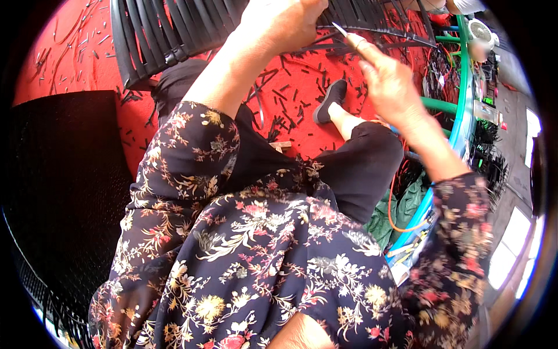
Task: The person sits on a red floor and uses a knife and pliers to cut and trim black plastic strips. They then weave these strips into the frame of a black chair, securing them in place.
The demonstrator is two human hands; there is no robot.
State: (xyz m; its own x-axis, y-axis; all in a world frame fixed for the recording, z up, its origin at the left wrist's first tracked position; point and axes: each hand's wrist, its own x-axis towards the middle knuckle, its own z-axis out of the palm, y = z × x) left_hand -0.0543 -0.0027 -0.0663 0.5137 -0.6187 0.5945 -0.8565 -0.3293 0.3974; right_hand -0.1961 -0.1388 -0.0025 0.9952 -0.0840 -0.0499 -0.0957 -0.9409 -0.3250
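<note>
A dark piece with rows of flat black strips [192, 29] spans the top of the view, above my knees. My left hand [285, 26] is closed at its lower edge, around a black strip as far as it shows; the fingertips are partly hidden. To the right of it, my right hand [390, 78] grips a small knife, its pointed silver blade [339, 29] aimed up and left toward the strips. The knife's handle is mostly covered by my fingers. Thin black strip ends stick out near both hands.
Black offcuts [285, 107] lie scattered on the red floor covering [308, 67] near my shoe [331, 102]. A large dark panel [64, 174] stands at left. At right are a blue and green tube frame [463, 116], an orange cord [390, 203], green cloth [383, 215] and a white fan [481, 34].
</note>
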